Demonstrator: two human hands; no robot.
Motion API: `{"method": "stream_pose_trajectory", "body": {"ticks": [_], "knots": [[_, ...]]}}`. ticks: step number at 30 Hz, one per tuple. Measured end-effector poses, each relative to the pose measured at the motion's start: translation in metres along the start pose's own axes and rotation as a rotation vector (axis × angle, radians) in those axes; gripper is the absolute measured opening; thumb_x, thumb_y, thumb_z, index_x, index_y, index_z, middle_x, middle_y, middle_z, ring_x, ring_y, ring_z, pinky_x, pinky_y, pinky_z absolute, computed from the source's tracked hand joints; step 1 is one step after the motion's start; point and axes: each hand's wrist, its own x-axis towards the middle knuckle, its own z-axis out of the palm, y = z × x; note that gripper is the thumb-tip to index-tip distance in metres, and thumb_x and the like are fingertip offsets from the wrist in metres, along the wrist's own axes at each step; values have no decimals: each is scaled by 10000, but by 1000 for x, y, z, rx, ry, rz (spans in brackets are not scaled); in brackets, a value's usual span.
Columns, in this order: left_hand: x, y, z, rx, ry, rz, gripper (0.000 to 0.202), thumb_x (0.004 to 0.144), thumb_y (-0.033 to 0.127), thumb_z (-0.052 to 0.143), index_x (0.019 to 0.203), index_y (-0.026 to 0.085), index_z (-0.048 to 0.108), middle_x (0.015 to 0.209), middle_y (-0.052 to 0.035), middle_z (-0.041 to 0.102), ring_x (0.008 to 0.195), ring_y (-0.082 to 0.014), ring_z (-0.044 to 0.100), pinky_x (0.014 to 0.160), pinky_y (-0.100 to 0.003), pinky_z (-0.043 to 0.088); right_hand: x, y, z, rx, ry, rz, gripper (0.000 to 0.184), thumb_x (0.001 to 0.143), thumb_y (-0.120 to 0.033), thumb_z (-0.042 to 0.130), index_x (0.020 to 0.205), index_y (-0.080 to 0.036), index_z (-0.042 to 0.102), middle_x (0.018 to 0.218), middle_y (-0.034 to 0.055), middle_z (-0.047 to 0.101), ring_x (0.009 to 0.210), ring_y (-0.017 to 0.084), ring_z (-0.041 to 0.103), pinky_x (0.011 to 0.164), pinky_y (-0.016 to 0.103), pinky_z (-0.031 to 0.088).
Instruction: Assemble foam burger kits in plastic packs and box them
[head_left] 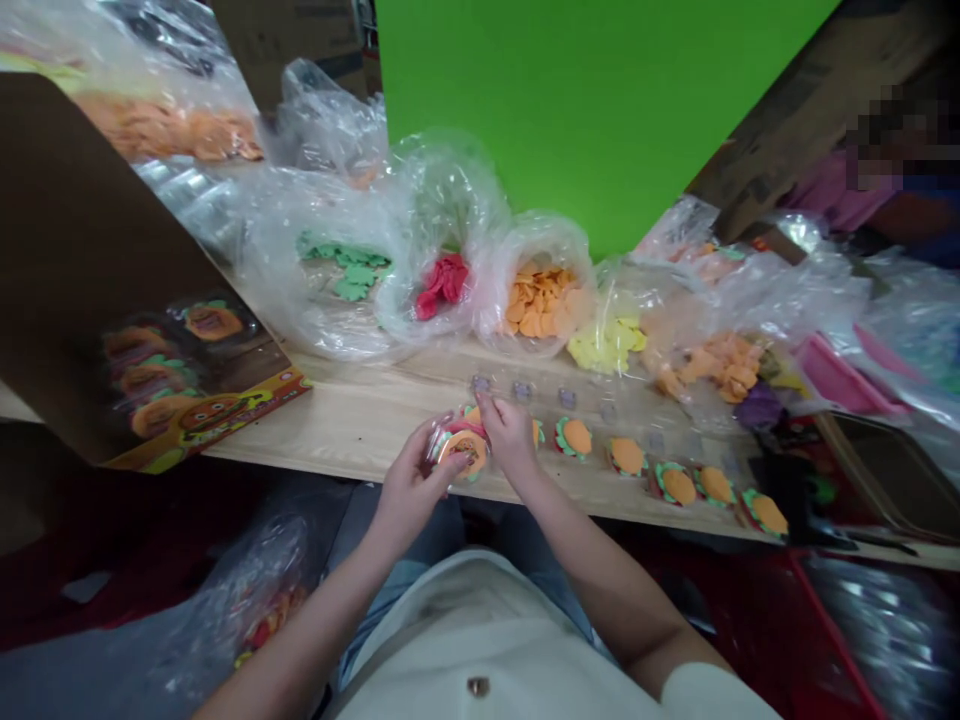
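Well, both hands meet just above the near edge of the table (360,425), a little left of its middle. The left hand (409,490) holds a small clear plastic packet (459,450) from below and to the side, with its fingers (442,462) curled around the lower edge. The right hand (510,432) sits above it, fingertips (484,405) pinching the top of the packet. Neither hand is released; together they grip the packet between them. Under the plastic lies a foam burger figure (466,452) with an orange bun and green and red trim, its finer detail blurred by the wrapping.

Just right of the right hand, a row of matching foam burgers (660,480) lies flat along the near part of the table, running toward its right end. Farther back, a line of small clear plastic discs (544,393) runs roughly alongside them.

Along the back of the table sit open clear plastic bags of cut foam: green leaves (345,270), red pieces (442,283) and orange discs (541,302), with yellow pieces (606,345) just beside them. More orange pieces (720,365) lie to the right, near a pink tray (840,378). A cardboard box (112,250) printed with burgers leans at the table's left end, and a green board (585,100) rises behind the bags.
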Motion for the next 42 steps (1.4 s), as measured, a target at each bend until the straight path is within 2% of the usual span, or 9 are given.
{"method": "stream_pose_trajectory", "body": {"ticks": [5,8,11,14,16,22,27,33,42], "knots": [[0,-15,19,-80,143,95,531,740,337,617,1227,230,433,1281,-95,475,930,-188,574,490,-178,476,-31,10,8,210,180,110,426,889,-490,321,684,-180,530,607,-9,531,563,113,475,545,226,367],[-5,-22,33,-107,240,164,498,747,323,615,1204,235,439,1277,-91,467,1048,-204,532,612,-195,503,-53,12,12,326,205,166,388,903,-462,310,769,-179,540,671,4,550,584,118,485,546,230,385],[-14,-26,45,-148,256,157,527,748,340,612,1222,242,402,1254,-91,471,1071,-209,517,639,-210,503,-58,15,5,386,171,87,368,901,-439,339,703,-179,508,625,-8,504,577,114,463,541,226,376],[-20,-24,42,-196,175,95,537,761,388,588,1228,249,363,1259,-84,469,1062,-202,521,690,-249,506,-55,22,-14,318,83,-25,378,895,-432,362,629,-182,462,580,-25,437,558,100,423,530,220,344],[-20,-19,30,-170,47,22,419,806,440,506,1148,205,452,1177,-84,535,1043,-199,532,786,-297,485,-58,29,-27,224,1,-48,400,893,-438,363,591,-184,424,557,-34,396,547,93,400,525,217,321],[-22,-19,-3,132,-524,-333,302,726,396,622,895,149,654,830,-48,656,758,-177,586,701,-296,468,-99,48,-39,-28,-507,-134,388,889,-399,396,568,-181,389,548,-47,373,533,80,358,519,218,259],[-47,-39,-3,173,-414,-431,286,745,389,592,887,152,667,845,-52,666,735,-162,581,680,-278,456,-136,60,-46,-4,-579,-57,269,883,-367,432,683,-186,433,661,-31,429,617,95,396,563,211,303],[-59,-31,-12,437,-506,-215,234,790,371,539,858,201,683,826,-36,637,768,-160,563,685,-265,436,-164,66,-55,51,-616,-107,223,896,-379,390,778,-197,440,756,4,477,681,121,430,624,237,368],[-73,-32,-11,505,-437,-81,228,834,334,482,786,208,666,758,-20,591,724,-144,546,677,-250,418,-171,70,-42,100,-561,-153,303,908,-414,322,696,-206,385,673,-6,443,620,121,411,569,238,344]]}}
